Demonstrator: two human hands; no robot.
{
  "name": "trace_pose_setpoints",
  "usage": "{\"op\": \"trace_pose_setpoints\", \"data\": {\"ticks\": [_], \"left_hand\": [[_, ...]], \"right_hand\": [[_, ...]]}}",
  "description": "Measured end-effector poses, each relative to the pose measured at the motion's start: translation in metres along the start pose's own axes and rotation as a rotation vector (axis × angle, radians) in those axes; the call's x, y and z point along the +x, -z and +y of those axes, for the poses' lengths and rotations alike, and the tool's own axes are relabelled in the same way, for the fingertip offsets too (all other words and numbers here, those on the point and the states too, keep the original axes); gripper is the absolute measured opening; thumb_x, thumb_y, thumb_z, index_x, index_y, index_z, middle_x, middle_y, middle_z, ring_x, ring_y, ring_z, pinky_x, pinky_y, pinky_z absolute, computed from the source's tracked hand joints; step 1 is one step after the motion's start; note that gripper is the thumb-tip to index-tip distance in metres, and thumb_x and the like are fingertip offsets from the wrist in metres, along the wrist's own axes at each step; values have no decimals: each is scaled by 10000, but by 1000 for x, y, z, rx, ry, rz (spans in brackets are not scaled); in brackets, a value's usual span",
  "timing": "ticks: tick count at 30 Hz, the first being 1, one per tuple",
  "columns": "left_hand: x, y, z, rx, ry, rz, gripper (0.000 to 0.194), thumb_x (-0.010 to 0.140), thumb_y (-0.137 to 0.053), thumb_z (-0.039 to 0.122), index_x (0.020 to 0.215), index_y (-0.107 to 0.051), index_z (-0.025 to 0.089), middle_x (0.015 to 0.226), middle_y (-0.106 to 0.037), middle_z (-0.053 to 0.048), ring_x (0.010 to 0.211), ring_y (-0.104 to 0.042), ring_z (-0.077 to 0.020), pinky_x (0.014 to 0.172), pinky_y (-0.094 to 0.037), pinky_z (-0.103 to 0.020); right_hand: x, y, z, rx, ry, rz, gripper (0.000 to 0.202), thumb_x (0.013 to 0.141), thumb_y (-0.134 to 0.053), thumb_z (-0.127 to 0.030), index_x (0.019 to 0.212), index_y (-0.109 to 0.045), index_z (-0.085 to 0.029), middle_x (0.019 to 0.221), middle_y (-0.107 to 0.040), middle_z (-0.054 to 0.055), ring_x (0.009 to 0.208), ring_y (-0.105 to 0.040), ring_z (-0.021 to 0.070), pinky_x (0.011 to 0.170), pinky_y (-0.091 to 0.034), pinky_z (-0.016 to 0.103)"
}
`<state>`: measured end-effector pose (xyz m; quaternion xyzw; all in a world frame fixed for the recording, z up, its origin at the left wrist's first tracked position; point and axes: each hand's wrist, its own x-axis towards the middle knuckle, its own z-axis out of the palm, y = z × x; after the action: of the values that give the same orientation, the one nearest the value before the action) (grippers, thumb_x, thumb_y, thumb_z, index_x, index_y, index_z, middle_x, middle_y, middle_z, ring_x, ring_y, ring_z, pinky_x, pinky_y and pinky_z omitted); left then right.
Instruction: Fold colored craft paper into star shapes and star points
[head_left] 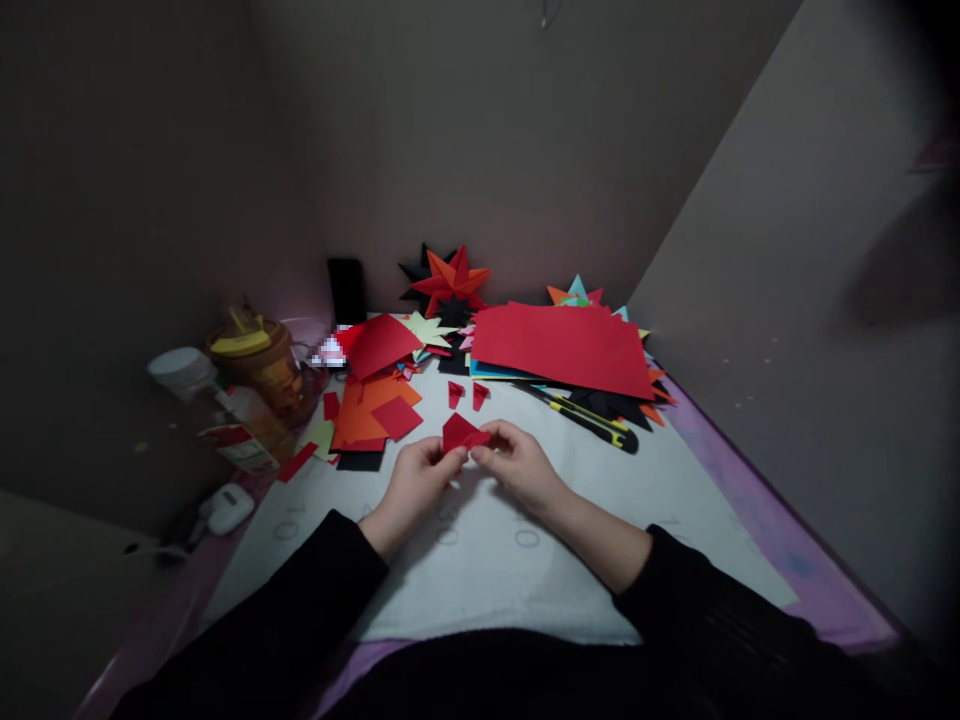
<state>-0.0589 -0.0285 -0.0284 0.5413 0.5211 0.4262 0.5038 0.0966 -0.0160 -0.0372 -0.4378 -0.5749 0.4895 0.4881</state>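
Note:
Between my two hands is a small piece of folded red paper, raised a little over the white mat. My left hand pinches its lower left side between thumb and fingers. On the right side, my right hand pinches the same paper, thumb in front. The two thumb tips almost meet at its lower edge. Just beyond the paper lie two small folded red paper pieces, a left one and a right one. My fingertips partly hide the fold.
Red sheets are stacked at back right, with a yellow-black utility knife before them. Orange paper lies left. Folded paper stars stand against the wall. A brown cup, a bottle and a white earbud case line the left edge.

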Motion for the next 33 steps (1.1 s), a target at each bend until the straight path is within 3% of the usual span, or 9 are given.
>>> {"op": "trace_pose_setpoints", "data": {"ticks": [2, 5, 15, 19, 22, 24, 27, 33], "left_hand": [[-1, -1, 0, 23, -29, -6, 251, 731, -623, 362, 649, -612, 125, 549, -542, -3, 479, -457, -93, 457, -334, -219], [-2, -2, -1, 60, -63, -12, 246, 754, -604, 357, 658, -611, 131, 552, -532, 1, 490, -448, -91, 463, -327, -219], [-2, -4, 9, 43, 0, -18, 293, 728, -603, 405, 645, -583, 125, 535, -518, 16, 463, -422, -82, 432, -305, -196], [0, -2, 5, 52, 12, 39, 295, 734, -597, 409, 648, -578, 128, 508, -511, 20, 440, -407, -80, 430, -299, -201], [0, -3, 2, 77, -29, 30, 290, 741, -596, 397, 632, -580, 128, 516, -512, 12, 463, -412, -88, 448, -301, -209], [-1, -4, 2, 110, -70, 13, 285, 737, -602, 380, 602, -576, 130, 521, -507, 9, 495, -419, -95, 470, -309, -215], [-3, -5, 3, 157, -105, -13, 286, 738, -598, 382, 599, -589, 132, 531, -510, 9, 528, -434, -106, 500, -324, -223], [-3, -5, 3, 171, -92, -65, 294, 754, -571, 406, 653, -633, 136, 542, -538, 12, 523, -448, -109, 504, -331, -227]], "right_hand": [[-2, -2, -1, -55, -25, -33, 190, 700, -678, -349, 717, -605, -174, 669, -601, -5, 633, -536, 141, 596, -419, 258], [-4, -4, -3, -92, -44, 18, 195, 716, -650, -337, 630, -609, -167, 574, -556, -26, 555, -482, 118, 543, -375, 243], [3, 14, -2, 35, -127, 81, 296, 710, -665, -412, 584, -550, -170, 442, -451, -61, 413, -345, 75, 418, -256, 217], [5, 14, 3, 148, -77, 138, 267, 738, -647, -416, 641, -558, -184, 479, -477, -60, 431, -383, 82, 445, -298, 218], [1, 5, 1, 141, -45, 30, 221, 689, -696, -377, 766, -630, -181, 642, -589, -21, 585, -511, 118, 583, -399, 245], [-2, 0, -1, 91, -38, -5, 200, 665, -710, -348, 723, -648, -167, 701, -618, 2, 671, -544, 142, 662, -416, 268], [-4, -1, -3, 67, -84, 43, 194, 660, -703, -334, 617, -625, -162, 614, -583, -14, 614, -509, 131, 621, -393, 263], [0, 6, 0, 196, -135, 146, 211, 624, -736, -337, 617, -620, -161, 563, -566, -31, 535, -465, 104, 556, -364, 253]]}}
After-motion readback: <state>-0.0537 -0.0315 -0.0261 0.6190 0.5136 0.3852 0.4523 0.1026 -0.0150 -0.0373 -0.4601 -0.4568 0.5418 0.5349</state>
